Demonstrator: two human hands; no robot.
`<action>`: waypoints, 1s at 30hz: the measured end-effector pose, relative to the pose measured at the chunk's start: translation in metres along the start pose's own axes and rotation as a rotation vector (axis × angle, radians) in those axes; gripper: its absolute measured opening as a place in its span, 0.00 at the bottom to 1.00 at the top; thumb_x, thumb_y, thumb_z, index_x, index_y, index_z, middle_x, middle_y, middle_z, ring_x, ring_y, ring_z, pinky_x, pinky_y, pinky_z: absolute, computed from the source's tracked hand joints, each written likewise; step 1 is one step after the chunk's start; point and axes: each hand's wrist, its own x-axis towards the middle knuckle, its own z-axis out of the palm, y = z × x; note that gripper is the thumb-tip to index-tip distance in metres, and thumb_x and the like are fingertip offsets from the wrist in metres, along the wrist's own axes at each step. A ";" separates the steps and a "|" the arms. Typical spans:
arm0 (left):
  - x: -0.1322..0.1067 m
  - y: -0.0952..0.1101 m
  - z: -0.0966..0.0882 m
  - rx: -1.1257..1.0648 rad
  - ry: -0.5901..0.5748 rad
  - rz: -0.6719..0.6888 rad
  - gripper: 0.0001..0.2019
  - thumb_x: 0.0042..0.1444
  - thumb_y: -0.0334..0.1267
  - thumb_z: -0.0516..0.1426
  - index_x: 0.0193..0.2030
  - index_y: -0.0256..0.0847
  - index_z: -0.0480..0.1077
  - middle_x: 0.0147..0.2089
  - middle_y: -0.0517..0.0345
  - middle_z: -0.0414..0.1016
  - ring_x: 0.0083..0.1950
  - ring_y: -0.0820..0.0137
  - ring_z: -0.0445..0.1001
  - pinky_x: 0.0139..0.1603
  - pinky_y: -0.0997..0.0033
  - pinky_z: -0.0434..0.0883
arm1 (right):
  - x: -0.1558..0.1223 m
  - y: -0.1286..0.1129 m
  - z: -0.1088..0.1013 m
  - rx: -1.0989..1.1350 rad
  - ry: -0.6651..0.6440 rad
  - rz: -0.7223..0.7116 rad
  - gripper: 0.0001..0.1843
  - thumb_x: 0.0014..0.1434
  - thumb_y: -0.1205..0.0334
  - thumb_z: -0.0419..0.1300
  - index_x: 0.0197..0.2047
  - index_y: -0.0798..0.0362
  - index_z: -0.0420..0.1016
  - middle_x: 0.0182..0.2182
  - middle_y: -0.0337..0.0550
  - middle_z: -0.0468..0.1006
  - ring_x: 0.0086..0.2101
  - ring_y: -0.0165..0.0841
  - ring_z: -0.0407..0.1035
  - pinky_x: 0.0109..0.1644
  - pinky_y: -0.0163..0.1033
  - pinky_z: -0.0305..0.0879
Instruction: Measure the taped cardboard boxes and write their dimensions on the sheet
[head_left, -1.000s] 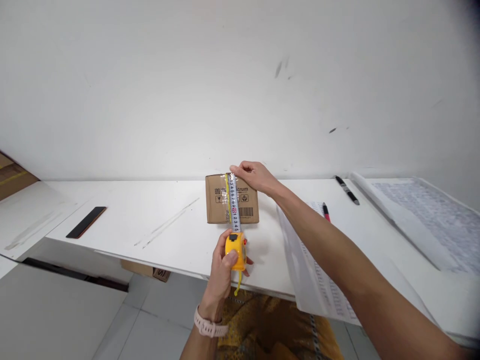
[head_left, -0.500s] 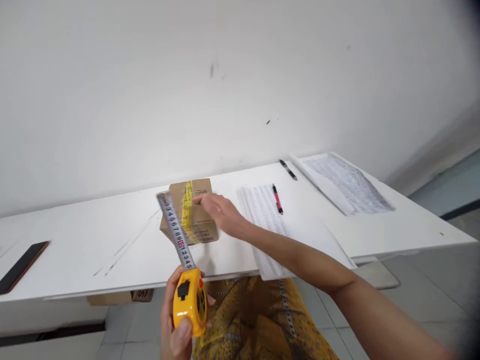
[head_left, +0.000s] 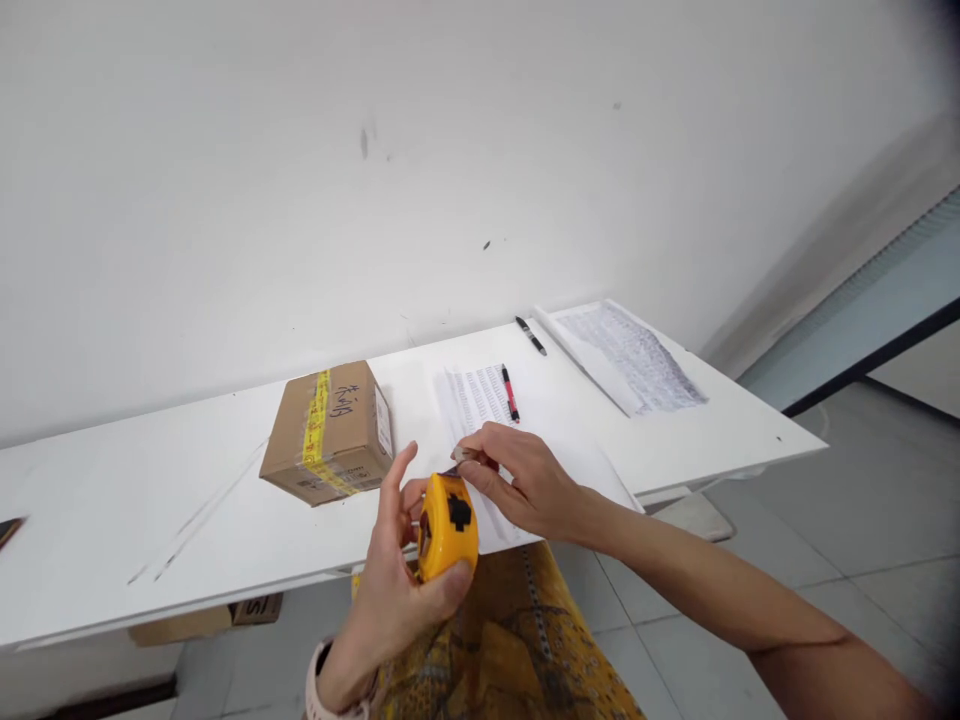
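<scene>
My left hand (head_left: 397,580) is wrapped round a yellow tape measure (head_left: 446,525), held just in front of the white table's (head_left: 150,540) near edge. My right hand (head_left: 521,480) pinches the metal tip of the tape at the top of the case, with almost no blade showing. A small brown cardboard box (head_left: 330,432) with a yellow tape strip and handwriting on top sits on the table, to the left of both hands and untouched.
A printed sheet (head_left: 480,400) with a red pen (head_left: 510,392) lies behind my right hand. A black pen (head_left: 530,335) and more printed sheets (head_left: 626,355) lie at the far right. A dark phone (head_left: 6,530) shows at the left edge. A cardboard box (head_left: 202,620) sits under the table.
The tape has run back into its case. My right hand left the box and came to the tape's tip. The view swung, so the box now sits further left.
</scene>
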 end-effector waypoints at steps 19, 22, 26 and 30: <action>0.164 -0.064 0.049 0.921 -0.171 0.210 0.32 0.58 0.41 0.59 0.68 0.44 0.55 0.57 0.48 0.73 0.53 0.54 0.74 0.49 0.56 0.70 | 0.043 0.187 -0.063 -0.094 -0.022 0.710 0.17 0.60 0.65 0.53 0.51 0.54 0.73 0.37 0.50 0.83 0.39 0.39 0.76 0.46 0.44 0.69; 0.164 -0.079 0.041 0.878 -0.188 0.251 0.31 0.57 0.40 0.60 0.67 0.43 0.56 0.57 0.48 0.72 0.56 0.55 0.71 0.53 0.55 0.70 | 0.040 0.189 -0.078 0.478 0.211 0.680 0.20 0.55 0.60 0.61 0.51 0.55 0.72 0.42 0.53 0.82 0.43 0.40 0.77 0.51 0.45 0.70; 0.167 -0.095 0.033 0.776 -0.178 0.215 0.35 0.54 0.40 0.63 0.66 0.41 0.56 0.56 0.46 0.72 0.57 0.54 0.69 0.56 0.53 0.69 | 0.035 0.188 -0.075 0.496 0.348 0.622 0.20 0.48 0.50 0.70 0.40 0.51 0.72 0.31 0.45 0.82 0.35 0.36 0.75 0.46 0.43 0.69; 0.169 -0.108 0.029 0.703 -0.185 0.298 0.33 0.53 0.37 0.64 0.65 0.44 0.57 0.59 0.47 0.70 0.59 0.55 0.68 0.58 0.52 0.68 | 0.030 0.188 -0.057 0.315 0.360 0.680 0.23 0.60 0.38 0.56 0.30 0.50 0.69 0.14 0.33 0.65 0.20 0.29 0.61 0.33 0.38 0.62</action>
